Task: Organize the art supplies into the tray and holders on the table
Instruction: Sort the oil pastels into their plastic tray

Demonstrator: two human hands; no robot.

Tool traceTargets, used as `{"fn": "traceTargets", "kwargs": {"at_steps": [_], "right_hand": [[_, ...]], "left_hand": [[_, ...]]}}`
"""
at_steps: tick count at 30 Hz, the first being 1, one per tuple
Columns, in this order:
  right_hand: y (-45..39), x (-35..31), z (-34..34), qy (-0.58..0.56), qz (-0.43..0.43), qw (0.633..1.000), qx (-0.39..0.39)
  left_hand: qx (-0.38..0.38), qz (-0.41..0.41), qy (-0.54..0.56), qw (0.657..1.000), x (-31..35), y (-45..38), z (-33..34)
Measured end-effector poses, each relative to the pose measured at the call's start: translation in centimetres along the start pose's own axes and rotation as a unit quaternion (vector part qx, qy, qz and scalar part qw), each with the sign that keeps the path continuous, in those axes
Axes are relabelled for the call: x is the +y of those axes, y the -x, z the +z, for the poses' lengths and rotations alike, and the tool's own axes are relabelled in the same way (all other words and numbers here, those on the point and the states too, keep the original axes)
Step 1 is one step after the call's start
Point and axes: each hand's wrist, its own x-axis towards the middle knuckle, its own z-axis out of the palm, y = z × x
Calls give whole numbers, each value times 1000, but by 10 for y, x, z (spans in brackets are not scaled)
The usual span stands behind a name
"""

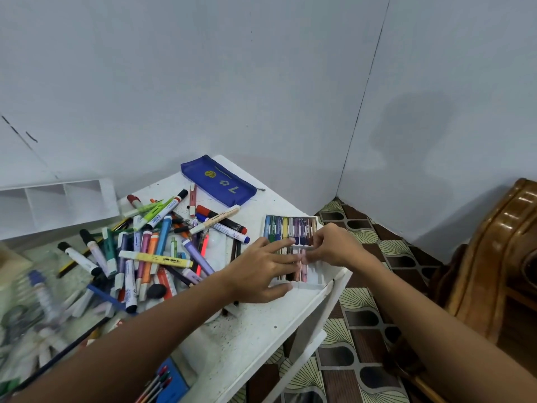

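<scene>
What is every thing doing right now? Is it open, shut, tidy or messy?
crayon box: open, crayons in rows.
left hand: flat on the crayons, fingers straight.
right hand: pinching a crayon over the box.
markers: messy pile, caps on.
pencil pouch: lying flat; zip unclear.
white holder: compartments look empty.

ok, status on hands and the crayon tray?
Left hand flat, holding down the white tray of coloured crayons. Right hand pinching a crayon at the tray. Loose pile of markers beside it, white divided holder behind; nothing blocking.
</scene>
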Motion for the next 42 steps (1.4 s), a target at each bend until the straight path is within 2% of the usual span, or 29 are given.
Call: {"fn": "traceTargets", "kwargs": {"at_steps": [4, 7, 13, 16, 18, 20, 23, 26, 30, 34, 37, 39, 42], "right_hand": [[-3, 1, 0, 13, 1, 1000, -10], [-6, 0, -2, 32, 4, 999, -27], [-11, -21, -9, 162, -58, 985, -30], [-14, -48, -8, 196, -121, 972, 35], [-16, -74, -1, 173, -168, 969, 61], [-16, -105, 15, 127, -231, 964, 37], [-12, -152, 44, 84, -334, 939, -23], [-1, -203, 78, 75, -435, 895, -65], [19, -259, 126, 72, -523, 844, -97], [40, -291, 177, 125, -602, 779, -123], [47, -302, 212, 157, -649, 737, -106], [46, -308, 227, 195, -652, 728, -87], [42, -314, 239, 235, -640, 728, -74]], "left_hand": [[-31, 1, -13, 999, -1, 3, 2], [-24, 10, -32, 999, 1, 9, 6], [-63, -26, -1, 998, 1, 12, -4], [-15, -64, 6, 998, -5, 29, -19], [35, -90, -2, 995, -13, 48, -35], [76, -128, -13, 989, -22, 78, -55], [99, -190, -25, 976, -31, 135, -84], [97, -287, -14, 953, -27, 209, -109], [109, -425, -5, 898, -5, 308, -133], [99, -500, -16, 860, 25, 385, -134], [24, -567, -3, 823, 38, 422, -118], [-42, -592, 5, 805, 41, 437, -107], [-100, -600, 6, 793, 42, 446, -95]]}}
